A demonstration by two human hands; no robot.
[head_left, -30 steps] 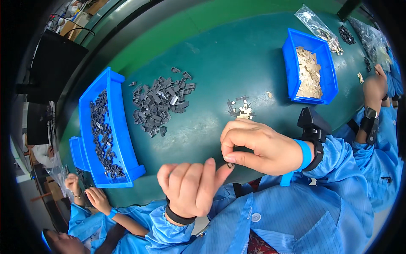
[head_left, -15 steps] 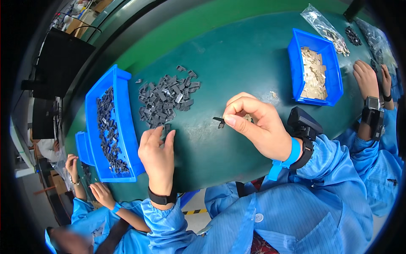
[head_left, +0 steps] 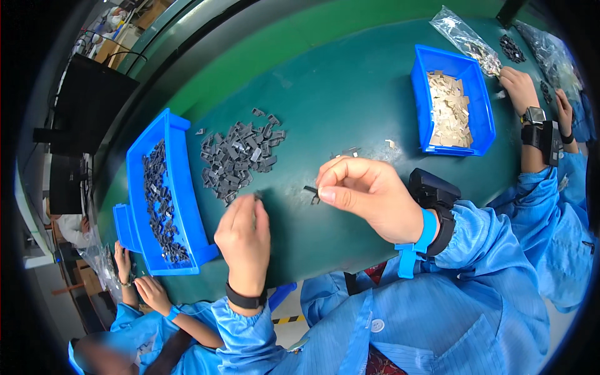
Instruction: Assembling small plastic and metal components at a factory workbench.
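The person's left hand (head_left: 244,240) reaches flat over the green table (head_left: 350,106), fingertips at the near edge of the loose pile of small dark grey plastic parts (head_left: 240,156). It seems to pinch 1 part from that edge, though the piece is too small to be sure; the fingers are curled together, not spread. The right hand (head_left: 369,197) hovers just above the table nearer the middle, thumb and forefinger closed on 1 small dark part (head_left: 310,189) that sticks out to the left of the fingertips. A few pale scraps (head_left: 350,152) lie just beyond it.

To do the pick well, the left fingers should lift a single part off the pile's edge rather than drag several, and the right hand should keep its piece level so the 2 can meet cleanly.

The blue bin of dark parts (head_left: 187,187) sits left of the pile; the blue bin of tan pieces (head_left: 481,119) stands well apart at the far right, beside another person's hands.
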